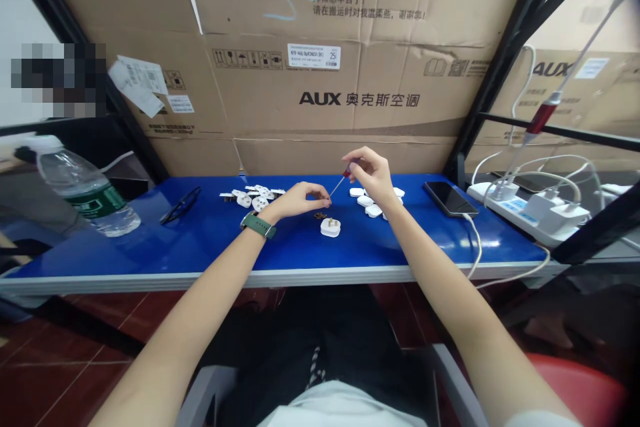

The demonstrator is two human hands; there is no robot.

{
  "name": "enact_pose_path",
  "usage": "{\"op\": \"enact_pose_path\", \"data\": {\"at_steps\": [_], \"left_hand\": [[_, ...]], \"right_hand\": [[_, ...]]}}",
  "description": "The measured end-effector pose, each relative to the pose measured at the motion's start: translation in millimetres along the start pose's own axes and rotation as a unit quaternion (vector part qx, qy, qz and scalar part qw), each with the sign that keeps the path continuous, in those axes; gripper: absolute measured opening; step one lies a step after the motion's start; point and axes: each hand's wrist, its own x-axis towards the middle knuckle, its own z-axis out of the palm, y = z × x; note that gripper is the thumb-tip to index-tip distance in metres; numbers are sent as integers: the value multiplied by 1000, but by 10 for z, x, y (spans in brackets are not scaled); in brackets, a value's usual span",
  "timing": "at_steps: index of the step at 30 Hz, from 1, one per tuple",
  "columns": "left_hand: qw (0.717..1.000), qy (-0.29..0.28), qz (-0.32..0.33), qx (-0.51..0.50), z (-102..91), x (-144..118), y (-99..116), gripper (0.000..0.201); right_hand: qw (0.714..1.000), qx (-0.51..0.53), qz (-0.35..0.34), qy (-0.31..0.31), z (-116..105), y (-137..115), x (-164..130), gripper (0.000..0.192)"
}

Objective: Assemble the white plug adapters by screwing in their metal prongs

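Observation:
My right hand (371,175) is closed round the red handle of a screwdriver (346,173), whose thin shaft slants down and left. At the shaft's tip are the pinched fingers of my left hand (303,200); whatever they hold, perhaps something tiny, is too small to make out. Just below lies a small heap of brass-coloured screws (321,215). A white plug (331,227) sits on the blue table in front of my hands, pins up. White plug parts (260,202) are piled to the left, and several white plug pieces (373,211) lie beside my right wrist.
Eyeglasses (181,205) and a tilted water bottle (90,187) are on the left of the blue table (210,250). A phone (450,199) with a charging cable lies to the right, near a white power strip (530,213). Cardboard boxes (260,107) stand behind.

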Motion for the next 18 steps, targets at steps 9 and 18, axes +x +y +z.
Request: {"op": "enact_pose_path", "data": {"at_steps": [9,18], "left_hand": [[1000,-4,4,20,9,-6,35,36],[1000,-3,2,12,2,-13,30,38]], "right_hand": [[999,-8,-16,-31,0,31,-13,16],[998,-13,-29,-45,-5,-14,-17,22]]}}
